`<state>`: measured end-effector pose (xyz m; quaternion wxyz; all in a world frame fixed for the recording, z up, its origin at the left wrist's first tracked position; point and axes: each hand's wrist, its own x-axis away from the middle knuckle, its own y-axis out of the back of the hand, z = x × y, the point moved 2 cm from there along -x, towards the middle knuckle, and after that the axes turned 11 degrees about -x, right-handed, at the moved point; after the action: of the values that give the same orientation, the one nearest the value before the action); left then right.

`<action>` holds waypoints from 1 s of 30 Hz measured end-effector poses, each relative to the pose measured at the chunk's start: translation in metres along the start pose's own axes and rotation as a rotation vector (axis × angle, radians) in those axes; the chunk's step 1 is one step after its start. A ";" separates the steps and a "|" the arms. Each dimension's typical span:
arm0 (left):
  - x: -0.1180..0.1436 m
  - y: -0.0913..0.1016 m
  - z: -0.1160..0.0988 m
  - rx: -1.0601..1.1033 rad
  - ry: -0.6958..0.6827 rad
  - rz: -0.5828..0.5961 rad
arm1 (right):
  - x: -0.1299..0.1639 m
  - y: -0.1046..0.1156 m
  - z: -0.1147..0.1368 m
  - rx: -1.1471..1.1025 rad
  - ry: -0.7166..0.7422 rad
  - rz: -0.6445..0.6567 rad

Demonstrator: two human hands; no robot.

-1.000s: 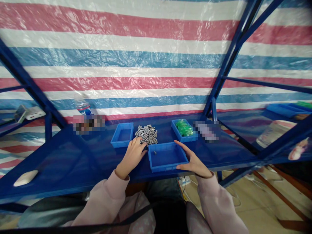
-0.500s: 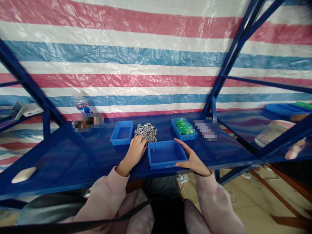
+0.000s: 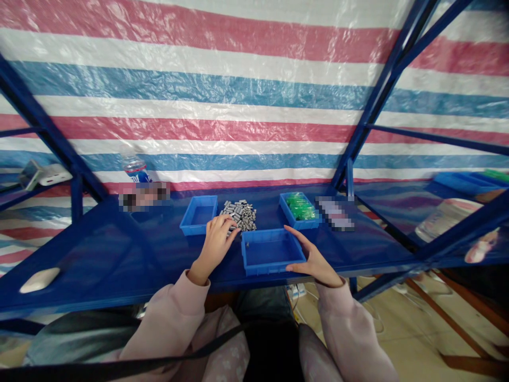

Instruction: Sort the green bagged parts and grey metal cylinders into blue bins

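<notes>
My left hand (image 3: 214, 245) lies on the blue shelf top with its fingertips on the near left edge of a heap of small grey metal pieces (image 3: 239, 214); whether it has one pinched is hidden. My right hand (image 3: 311, 259) rests open against the right side of a shallow blue tray (image 3: 272, 263) at the front edge. That tray holds one small grey piece near its far left corner. Pink sleeves cover both forearms.
A second blue tray (image 3: 198, 215) stands left of the heap, and a blue tray of green parts (image 3: 299, 208) to its right. A water bottle (image 3: 134, 170) stands at the back left, a white object (image 3: 38, 279) at the far left. Blue frame posts (image 3: 360, 127) rise around the shelf.
My left hand has slid a little to the left along the near edge of the grey heap. My right hand stays against the tray.
</notes>
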<state>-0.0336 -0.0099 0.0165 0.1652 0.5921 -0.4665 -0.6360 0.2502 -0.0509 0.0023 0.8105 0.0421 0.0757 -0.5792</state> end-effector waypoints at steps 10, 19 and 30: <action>0.000 0.009 -0.003 0.203 0.022 -0.202 | 0.000 -0.002 0.004 0.000 -0.027 -0.012; 0.002 0.009 -0.017 0.510 -0.083 -0.031 | 0.000 -0.002 0.002 -0.002 -0.023 -0.006; 0.002 0.002 -0.016 0.484 -0.018 0.072 | 0.001 -0.003 0.005 -0.018 -0.022 -0.011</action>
<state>-0.0206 -0.0188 0.0186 0.0371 0.5918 -0.6274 -0.5047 0.2478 -0.0533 0.0070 0.8086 0.0279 0.0723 -0.5833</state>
